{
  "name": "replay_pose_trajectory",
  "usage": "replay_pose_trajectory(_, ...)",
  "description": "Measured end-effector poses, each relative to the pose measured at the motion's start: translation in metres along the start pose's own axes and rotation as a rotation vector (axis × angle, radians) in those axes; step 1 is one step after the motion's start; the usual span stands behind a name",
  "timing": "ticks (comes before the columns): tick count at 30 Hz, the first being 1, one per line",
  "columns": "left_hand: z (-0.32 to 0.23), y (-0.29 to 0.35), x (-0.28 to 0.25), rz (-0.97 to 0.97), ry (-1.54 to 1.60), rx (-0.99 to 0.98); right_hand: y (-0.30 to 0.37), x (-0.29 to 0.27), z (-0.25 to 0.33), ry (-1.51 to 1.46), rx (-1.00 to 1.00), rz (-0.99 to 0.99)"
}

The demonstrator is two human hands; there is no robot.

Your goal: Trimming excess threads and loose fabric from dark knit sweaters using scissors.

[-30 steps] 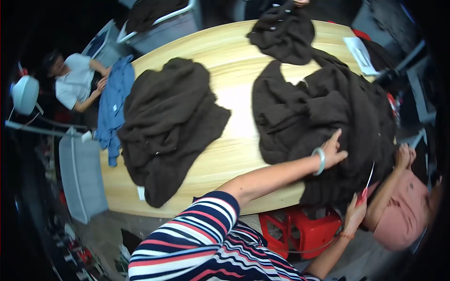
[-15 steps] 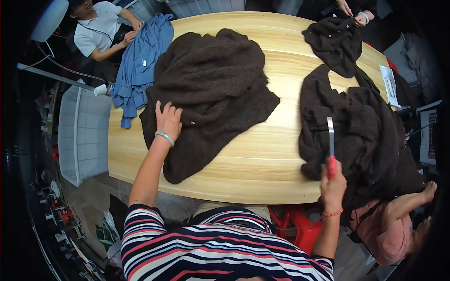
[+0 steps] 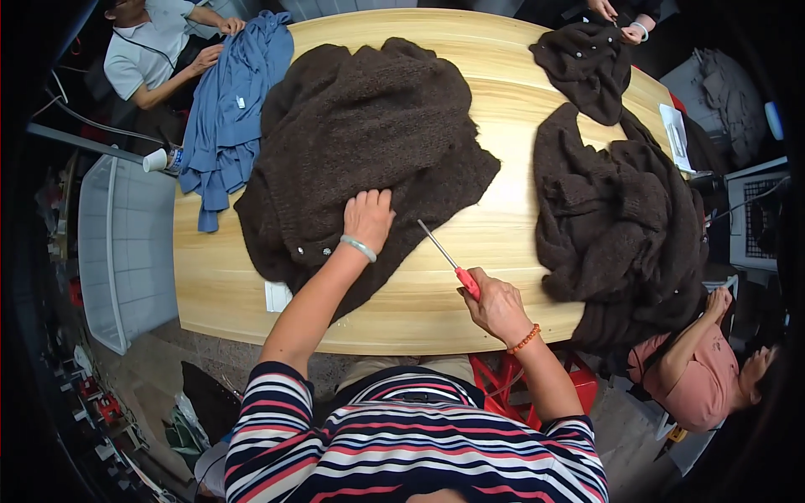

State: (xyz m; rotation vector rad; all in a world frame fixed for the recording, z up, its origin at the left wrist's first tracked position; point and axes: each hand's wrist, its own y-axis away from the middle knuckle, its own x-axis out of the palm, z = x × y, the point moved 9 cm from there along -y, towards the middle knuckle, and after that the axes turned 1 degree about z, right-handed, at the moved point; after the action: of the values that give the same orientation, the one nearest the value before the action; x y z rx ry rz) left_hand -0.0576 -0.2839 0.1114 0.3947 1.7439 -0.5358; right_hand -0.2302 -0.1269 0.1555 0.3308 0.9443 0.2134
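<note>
1. A blue garment [image 3: 239, 101] crowds the brown garment's [image 3: 360, 142] left edge.
2. The brown garment lies on the table [image 3: 513, 109]; our left hand [image 3: 367, 222], laid flat, fingers together, has moved rightward over it.
3. Our right hand [image 3: 496, 308], wrapped round a red-handled tool [image 3: 467, 283], has swung to the brown garment's lower-right edge; work seemingly centres here.
4. Right of the brown garment, bare table gives room before a dark heap [image 3: 620, 214].

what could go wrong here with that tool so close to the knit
Snagging: the tip of the red-handled tool in the right hand is close to the edge of the dark brown garment, so it might catch the loose-looking knit.

A poke: the left hand rests on that garment near the tip, so a slip might jab its fingers.
</note>
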Motion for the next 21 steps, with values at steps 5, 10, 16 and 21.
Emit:
replay_pose_trajectory(5,0.039,-0.008,0.030,0.110,0.645,-0.307,0.005,-0.006,0.000,-0.016,0.040,0.043)
replay_pose_trajectory(10,0.048,0.008,0.055,0.075,1.106,-0.413,0.008,0.011,0.026,-0.051,-0.137,0.170)
replay_pose_trajectory(16,-0.002,0.038,-0.016,0.041,0.114,-0.024,0.007,-0.001,0.002,-0.058,-0.052,0.055)
replay_pose_trajectory(21,0.043,0.065,-0.067,0.001,-0.253,-0.040,0.009,0.007,0.010,-0.070,-0.066,0.160)
